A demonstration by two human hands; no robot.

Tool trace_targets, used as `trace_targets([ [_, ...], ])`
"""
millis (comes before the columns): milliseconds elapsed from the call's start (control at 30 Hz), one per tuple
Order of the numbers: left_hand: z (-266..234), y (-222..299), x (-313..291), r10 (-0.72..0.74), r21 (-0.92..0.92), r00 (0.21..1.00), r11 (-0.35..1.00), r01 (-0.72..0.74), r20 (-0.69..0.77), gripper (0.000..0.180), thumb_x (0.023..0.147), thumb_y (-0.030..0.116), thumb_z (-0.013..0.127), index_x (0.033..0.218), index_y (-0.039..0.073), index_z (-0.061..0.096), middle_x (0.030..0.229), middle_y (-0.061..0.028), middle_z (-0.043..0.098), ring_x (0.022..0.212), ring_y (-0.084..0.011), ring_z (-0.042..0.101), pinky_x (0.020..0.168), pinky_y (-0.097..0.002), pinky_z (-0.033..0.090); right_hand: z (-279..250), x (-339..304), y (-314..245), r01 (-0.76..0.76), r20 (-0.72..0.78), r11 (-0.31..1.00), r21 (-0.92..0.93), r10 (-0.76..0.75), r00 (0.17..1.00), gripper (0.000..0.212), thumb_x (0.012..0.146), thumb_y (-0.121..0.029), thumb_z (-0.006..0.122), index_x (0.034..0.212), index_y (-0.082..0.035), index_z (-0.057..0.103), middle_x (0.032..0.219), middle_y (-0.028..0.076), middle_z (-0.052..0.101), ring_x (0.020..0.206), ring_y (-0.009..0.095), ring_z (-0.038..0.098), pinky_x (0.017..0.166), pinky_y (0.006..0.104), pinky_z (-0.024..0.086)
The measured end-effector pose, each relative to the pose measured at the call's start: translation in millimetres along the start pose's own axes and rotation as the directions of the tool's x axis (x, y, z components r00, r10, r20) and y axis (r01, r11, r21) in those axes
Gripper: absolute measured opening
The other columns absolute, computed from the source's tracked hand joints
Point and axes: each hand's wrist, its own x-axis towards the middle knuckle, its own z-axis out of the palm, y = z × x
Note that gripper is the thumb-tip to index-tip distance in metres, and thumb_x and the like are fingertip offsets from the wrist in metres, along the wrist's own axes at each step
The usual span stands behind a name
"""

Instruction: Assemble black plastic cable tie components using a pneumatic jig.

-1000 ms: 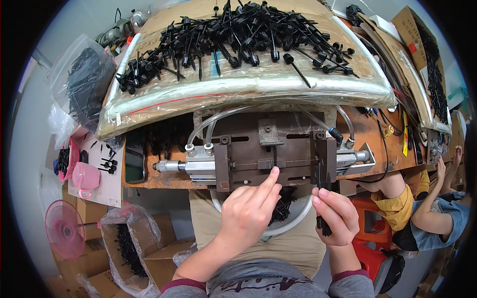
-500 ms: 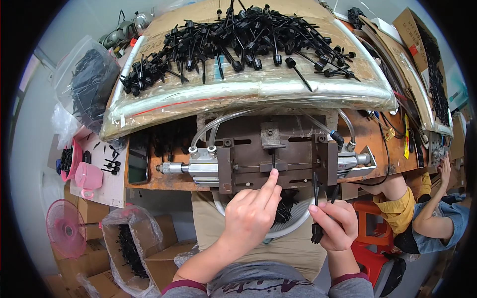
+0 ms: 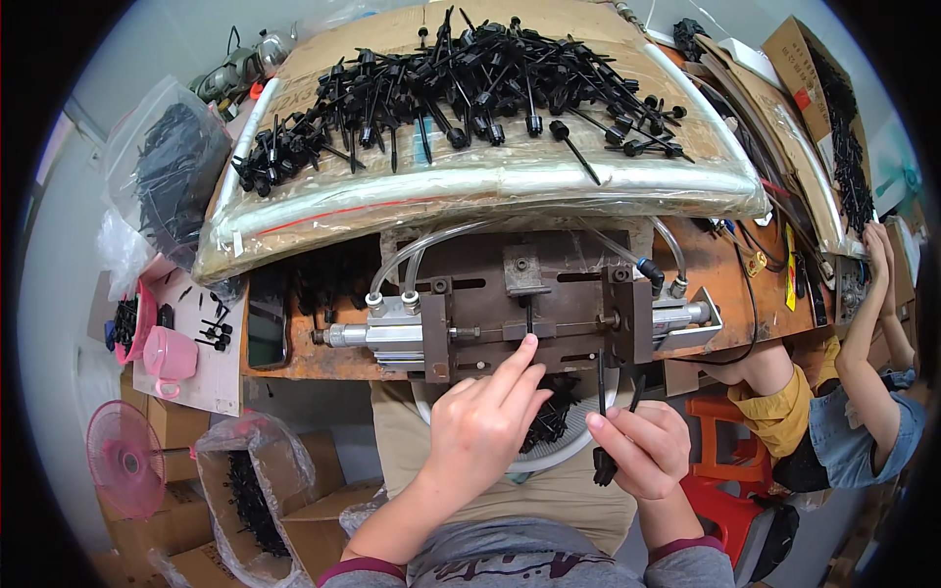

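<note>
My left hand [image 3: 480, 421] reaches to the metal fixture [image 3: 573, 294], its index finger stretched out and the other fingers loosely bent. That fingertip touches the lower end of a thin black part [image 3: 530, 316], upright at the small centre block [image 3: 529, 331]. On either side, a silver air cylinder [image 3: 395, 335] and its opposite cylinder [image 3: 681, 318] have their rods pushed inward. Below the fixture's right end, my right hand [image 3: 647, 451] is closed on black plastic stems with ribbed heads [image 3: 604, 465]. At least two stems show; the fingers partly hide them.
A wrapped cardboard tray [image 3: 470, 196] bears a heap of black stems [image 3: 470, 88]. Below the fixture, a white basket [image 3: 559, 461] holds more. A phone [image 3: 267, 328] lies left. A pink fan [image 3: 125, 459] stands lower left. A co-worker's arm [image 3: 867, 343] is at right.
The cylinder rods have moved inward from both sides toward the centre block. The whole view has shifted slightly. The co-worker's hands have risen to the box at right. My hands keep about the same places.
</note>
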Motion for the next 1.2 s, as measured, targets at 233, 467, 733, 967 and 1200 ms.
trace_targets([
  [233, -10, 14, -13, -0.200, -0.865, 0.861, 0.094, 0.493, 0.468, 0.035, 0.102, 0.013, 0.053, 0.130, -0.008, 0.055, 0.124, -0.0166, 0.065, 0.102, -0.0160, 0.065, 0.088, -0.0287, 0.054, 8, 4, -9, 0.144, 0.067, 0.990, 0.006, -0.144, 0.987, 0.029, 0.068, -0.002, 0.070, 0.096, 0.000, 0.075, 0.095, 0.010, 0.067, 0.073, 0.017, 0.061, 0.064, 0.0281, 0.055],
  [467, -1, 11, -26, -0.279, -0.868, 0.824, -0.096, 0.487, 0.493, 0.020, 0.103, 0.013, 0.052, 0.112, -0.003, 0.059, 0.115, -0.0106, 0.069, 0.095, -0.0103, 0.065, 0.081, -0.0240, 0.053, 16, 3, -7, 0.181, 0.065, 0.978, 0.107, -0.188, 0.980, 0.028, 0.069, -0.002, 0.072, 0.096, 0.005, 0.073, 0.095, 0.014, 0.067, 0.073, 0.020, 0.064, 0.067, 0.0295, 0.057],
  [733, -6, 12, -25, -0.483, -0.945, 0.875, 0.300, 0.129, -0.034, 0.015, 0.107, 0.015, 0.038, 0.112, 0.001, 0.039, 0.078, -0.0073, 0.054, 0.064, -0.0097, 0.050, 0.060, -0.0220, 0.041, 29, -6, -3, -0.057, 0.049, 0.941, 0.334, 0.043, 0.998, 0.047, 0.071, -0.010, 0.082, 0.113, 0.005, 0.067, 0.112, 0.017, 0.065, 0.086, 0.029, 0.068, 0.070, 0.0341, 0.057],
  [967, -12, 5, -29, -0.505, -0.947, 0.863, 0.265, 0.181, 0.024, 0.020, 0.107, 0.024, 0.040, 0.111, 0.004, 0.042, 0.070, 0.0002, 0.040, 0.057, -0.0068, 0.034, 0.052, -0.0214, 0.029, 37, -2, 1, -0.156, 0.156, 0.902, 0.401, 0.101, 0.983, 0.046, 0.066, -0.010, 0.086, 0.106, 0.005, 0.067, 0.118, 0.022, 0.063, 0.096, 0.033, 0.068, 0.077, 0.0367, 0.059],
  [1200, -25, 1, -30, -0.403, -0.934, 0.881, 0.142, 0.327, 0.247, 0.040, 0.096, 0.007, 0.057, 0.132, 0.002, 0.039, 0.092, -0.0025, 0.048, 0.079, -0.0094, 0.045, 0.069, -0.0216, 0.040, 44, 11, -2, -0.314, 0.306, 0.921, 0.229, 0.238, 0.922, 0.030, 0.068, -0.002, 0.080, 0.095, 0.002, 0.068, 0.118, 0.019, 0.064, 0.101, 0.031, 0.067, 0.076, 0.0339, 0.057],
])
